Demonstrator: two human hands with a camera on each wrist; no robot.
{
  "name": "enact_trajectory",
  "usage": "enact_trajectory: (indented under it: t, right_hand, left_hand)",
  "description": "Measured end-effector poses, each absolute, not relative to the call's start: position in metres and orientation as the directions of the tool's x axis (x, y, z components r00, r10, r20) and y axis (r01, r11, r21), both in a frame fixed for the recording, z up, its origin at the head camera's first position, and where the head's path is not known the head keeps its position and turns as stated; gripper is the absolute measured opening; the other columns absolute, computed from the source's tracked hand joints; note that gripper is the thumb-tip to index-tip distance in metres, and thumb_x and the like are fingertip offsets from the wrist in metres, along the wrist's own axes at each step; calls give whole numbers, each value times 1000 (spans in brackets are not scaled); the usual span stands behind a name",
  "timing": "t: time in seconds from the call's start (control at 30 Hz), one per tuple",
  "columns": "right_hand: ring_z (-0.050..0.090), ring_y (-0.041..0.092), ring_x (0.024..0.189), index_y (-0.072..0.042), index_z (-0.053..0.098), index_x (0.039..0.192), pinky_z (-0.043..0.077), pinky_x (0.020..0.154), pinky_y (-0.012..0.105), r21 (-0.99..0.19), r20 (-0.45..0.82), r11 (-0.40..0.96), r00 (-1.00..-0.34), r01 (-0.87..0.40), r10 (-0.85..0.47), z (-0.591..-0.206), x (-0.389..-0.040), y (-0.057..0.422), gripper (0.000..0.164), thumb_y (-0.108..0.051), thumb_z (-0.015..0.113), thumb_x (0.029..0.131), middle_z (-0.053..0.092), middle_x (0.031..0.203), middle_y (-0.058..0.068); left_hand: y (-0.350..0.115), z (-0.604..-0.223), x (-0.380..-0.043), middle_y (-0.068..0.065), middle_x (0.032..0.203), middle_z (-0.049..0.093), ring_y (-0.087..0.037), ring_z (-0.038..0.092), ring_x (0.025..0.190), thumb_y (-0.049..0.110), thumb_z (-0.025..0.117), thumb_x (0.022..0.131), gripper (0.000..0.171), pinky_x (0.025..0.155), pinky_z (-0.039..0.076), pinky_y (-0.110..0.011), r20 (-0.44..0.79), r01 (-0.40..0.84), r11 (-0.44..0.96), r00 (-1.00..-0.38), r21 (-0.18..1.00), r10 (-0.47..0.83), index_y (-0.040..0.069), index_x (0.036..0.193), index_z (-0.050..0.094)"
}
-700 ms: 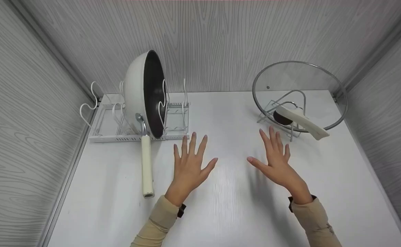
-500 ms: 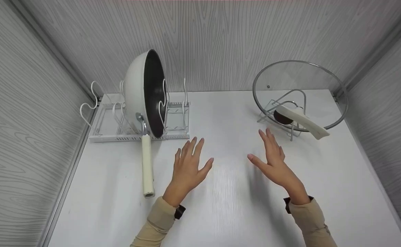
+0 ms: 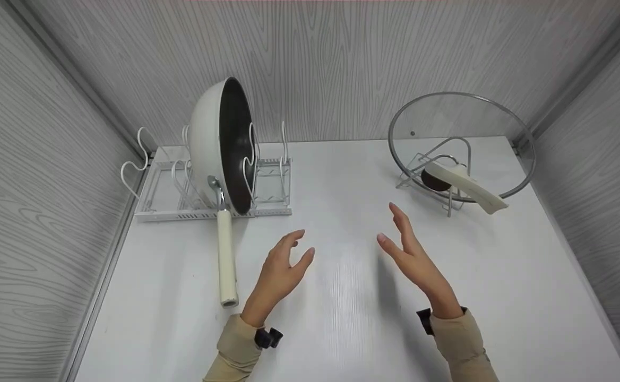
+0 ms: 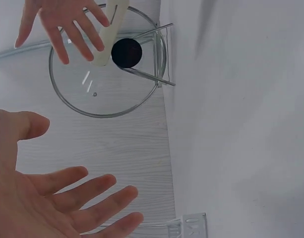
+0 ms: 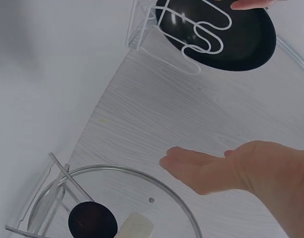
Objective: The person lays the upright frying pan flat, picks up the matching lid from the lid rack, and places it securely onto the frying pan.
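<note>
A white frying pan with a dark inside stands on its edge in a white wire rack, its cream handle pointing toward me. To the right of that handle my left hand hovers over the table, fingers relaxed and holding nothing. A round glass lid with a cream handle and a dark round knob leans on a small grey wire stand. In front of the lid my right hand is raised, fingers extended, touching nothing.
The white table is bounded by grey wood-grain panels at the back, left and right. The rack's white wire loops rise to the left of the pan.
Both hands have turned from palms-down with spread fingers to facing each other, and drawn slightly toward me. The left fingers have bent a little. Pan, rack and lid stay in place.
</note>
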State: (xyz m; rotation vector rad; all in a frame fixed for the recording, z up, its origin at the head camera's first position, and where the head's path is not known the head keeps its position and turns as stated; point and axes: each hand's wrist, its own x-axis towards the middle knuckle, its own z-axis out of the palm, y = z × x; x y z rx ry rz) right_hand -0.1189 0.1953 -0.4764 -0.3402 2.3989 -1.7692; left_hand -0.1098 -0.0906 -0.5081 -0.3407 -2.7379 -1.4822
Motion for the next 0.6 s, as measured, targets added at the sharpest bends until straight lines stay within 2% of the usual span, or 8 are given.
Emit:
enact_trajectory:
  t: [0.23, 0.43, 0.6]
  right_hand:
    - [5, 27, 152, -15, 7, 159, 6, 120, 55, -984, 23, 164, -966, -68, -259, -477, -116, 178, 73, -29, 52, 104, 5, 165, 5]
    - [9, 28, 151, -12, 7, 159, 15, 120, 52, -996, 27, 72, -964, -48, -264, -478, -116, 165, 72, -27, 52, 104, 7, 164, 7]
    - [13, 27, 150, -10, 9, 158, 21, 119, 52, -999, 42, -2, -960, -43, -276, -476, -116, 153, 71, -26, 51, 104, 10, 164, 8]
  left_hand:
    - [-107, -519, -106, -14, 134, 58, -29, 58, 118, 32, 56, 101, 45, 98, 46, -53, -4, 69, 382, -982, 921, 188, 5, 138, 52]
    - [-123, -529, -101, -16, 128, 61, -29, 61, 114, 23, 56, 102, 39, 96, 49, -46, -39, 10, 295, -987, 955, 158, 2, 135, 54]
    - [-134, -534, -99, -23, 126, 62, -36, 63, 112, 18, 54, 103, 36, 95, 50, -49, -91, -71, 161, -988, 984, 122, -4, 131, 55]
